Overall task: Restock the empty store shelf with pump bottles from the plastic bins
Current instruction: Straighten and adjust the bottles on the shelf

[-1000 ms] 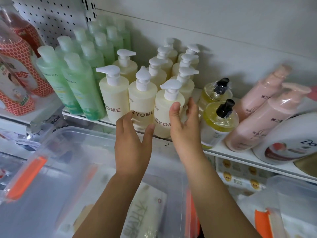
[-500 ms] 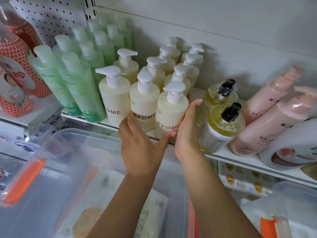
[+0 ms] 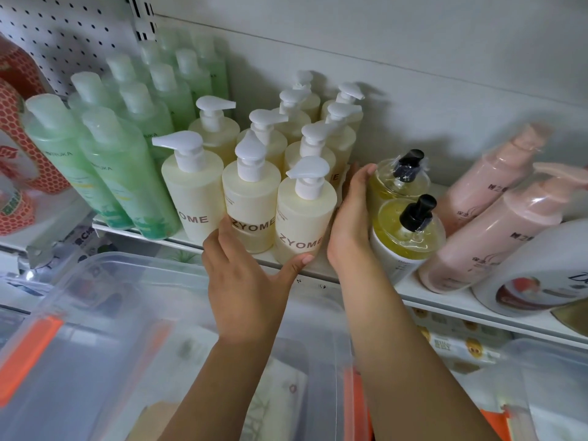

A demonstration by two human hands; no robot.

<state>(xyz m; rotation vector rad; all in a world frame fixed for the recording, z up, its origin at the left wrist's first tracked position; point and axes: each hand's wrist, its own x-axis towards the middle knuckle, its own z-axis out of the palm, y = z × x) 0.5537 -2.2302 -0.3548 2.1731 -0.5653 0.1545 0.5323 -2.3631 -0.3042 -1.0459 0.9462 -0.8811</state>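
Within a second the right hand (image 3: 350,224) had slid flat-fingered between the front cream bottle (image 3: 304,218) and the yellow bottles (image 3: 409,232), the left hand (image 3: 245,281) spread open at its base — so the bottle stood at the front edge of the shelf (image 3: 321,275), apparently placed.

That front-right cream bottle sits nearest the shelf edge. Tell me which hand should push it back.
Left, probably: the left hand is in front of the front-right cream bottle, thumb at its base; the right hand lies beside it.
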